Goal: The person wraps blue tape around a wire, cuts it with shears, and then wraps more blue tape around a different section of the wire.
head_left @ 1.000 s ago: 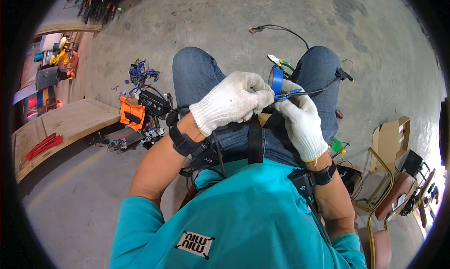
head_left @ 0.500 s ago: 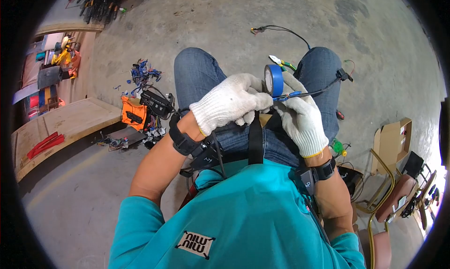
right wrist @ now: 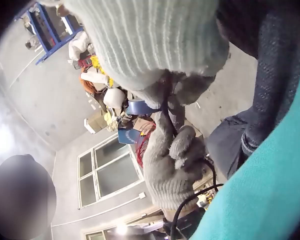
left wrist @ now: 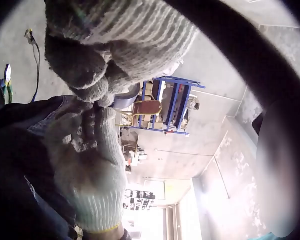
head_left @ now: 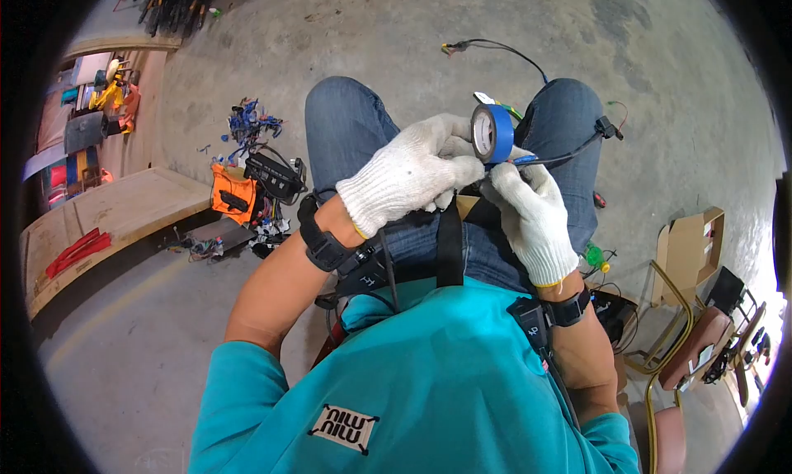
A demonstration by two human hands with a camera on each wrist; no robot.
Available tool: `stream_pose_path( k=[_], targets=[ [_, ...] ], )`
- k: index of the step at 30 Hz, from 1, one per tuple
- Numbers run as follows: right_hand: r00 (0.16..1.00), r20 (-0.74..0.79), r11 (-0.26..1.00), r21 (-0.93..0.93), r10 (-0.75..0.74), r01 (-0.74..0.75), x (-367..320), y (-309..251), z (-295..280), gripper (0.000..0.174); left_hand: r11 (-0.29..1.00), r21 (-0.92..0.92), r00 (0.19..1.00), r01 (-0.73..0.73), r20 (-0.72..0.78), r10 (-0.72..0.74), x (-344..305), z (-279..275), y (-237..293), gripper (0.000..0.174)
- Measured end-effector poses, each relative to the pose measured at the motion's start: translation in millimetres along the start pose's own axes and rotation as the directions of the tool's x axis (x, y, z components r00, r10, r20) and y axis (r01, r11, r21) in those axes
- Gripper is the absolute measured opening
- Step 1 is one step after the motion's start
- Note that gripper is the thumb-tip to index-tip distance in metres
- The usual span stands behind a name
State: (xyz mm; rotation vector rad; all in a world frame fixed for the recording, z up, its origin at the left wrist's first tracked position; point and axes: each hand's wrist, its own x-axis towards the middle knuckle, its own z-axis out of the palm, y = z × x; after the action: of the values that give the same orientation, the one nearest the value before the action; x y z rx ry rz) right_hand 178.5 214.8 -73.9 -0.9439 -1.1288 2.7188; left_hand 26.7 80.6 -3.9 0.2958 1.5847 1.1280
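Both hands wear white knitted gloves and meet over the lap. In the head view my left hand [head_left: 408, 173] has its fingers curled, thumb and fingertips pinching a dark cable [head_left: 569, 155] at its blue-wrapped part. My right hand [head_left: 535, 218] pinches the same cable just to the right. A roll of blue tape [head_left: 502, 134] stands above the fingertips, its pale core facing left. The cable runs right across the thigh to a black connector [head_left: 608, 128]. In the right wrist view the black cable [right wrist: 211, 170] emerges below my left hand [right wrist: 172, 170]. Gloves hide much of the pinched part.
Pliers [head_left: 495, 103] lie beyond the knees, near another cable with a yellow connector [head_left: 448, 49] on the concrete floor. At left are an orange piece [head_left: 231, 195], blue scraps [head_left: 249, 121] and a wooden board [head_left: 124, 214] with red strips. A cardboard box [head_left: 689, 247] and chairs stand right.
The blue tape roll has swung from nearly edge-on to showing its open core, and sits slightly farther right. My fingers have shifted slightly around the cable, both hands staying close together.
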Motion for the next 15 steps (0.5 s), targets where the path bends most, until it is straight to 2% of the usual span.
stream_pose_path(
  k=[2,4,5,12,14,15],
  targets=[
    [0.999,-0.041,1.0,0.004,-0.004,0.004,-1.0,-0.5,1.3,0.032,1.0,-0.011,0.999,-0.026,-0.026,0.026,-1.2,-0.1,-0.4,0.037],
    [0.999,-0.036,1.0,0.009,0.002,-0.002,-1.4,-2.0,1.8,0.032,1.0,0.015,0.998,0.001,0.061,-0.002,-1.4,-3.9,3.7,0.048],
    [1.0,-0.029,1.0,0.014,0.008,-0.007,-1.2,-2.7,2.1,0.032,1.0,0.013,0.998,0.0,0.06,-0.001,0.0,-4.3,1.8,0.048],
    [0.999,-0.033,0.999,-0.039,0.037,-0.038,-0.6,-5.7,2.1,0.035,1.0,0.02,0.999,-0.012,-0.036,0.012,2.3,-2.6,-5.9,0.042],
    [0.993,0.097,0.985,-0.164,0.067,-0.05,-1.8,-7.4,-5.4,0.038,1.0,0.019,0.999,-0.008,-0.049,0.009,2.5,-2.8,-7.0,0.042],
    [0.993,0.098,0.985,-0.167,0.068,-0.051,-3.7,-12.6,-7.1,0.038,1.0,0.025,0.998,-0.007,-0.055,0.008,2.7,-3.7,-7.1,0.043]
  ],
)
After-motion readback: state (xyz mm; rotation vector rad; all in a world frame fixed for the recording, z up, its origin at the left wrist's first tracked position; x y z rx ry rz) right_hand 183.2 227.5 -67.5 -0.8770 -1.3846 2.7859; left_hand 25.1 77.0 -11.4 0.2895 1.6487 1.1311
